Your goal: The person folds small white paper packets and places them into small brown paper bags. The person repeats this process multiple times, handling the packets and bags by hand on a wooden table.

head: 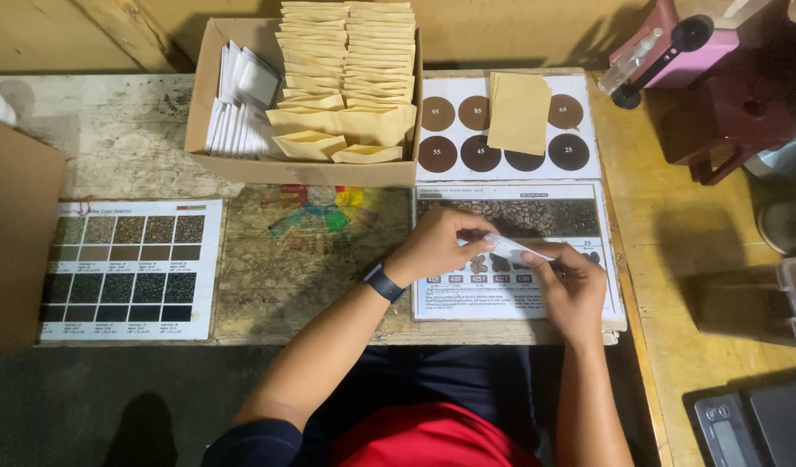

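Hands at work over a worn wooden bench (pixel 138 147): left hand (pixel 437 245), dark band at the wrist, and right hand (pixel 571 290), fingers of both pinched shut on a small white paper packet (pixel 516 248), held just above a laminated chart of roasted beans (pixel 601 259). Behind, an open cardboard box (pixel 206 95) packed with tan paper envelopes (pixel 350 78) and white sachets (pixel 240 104).
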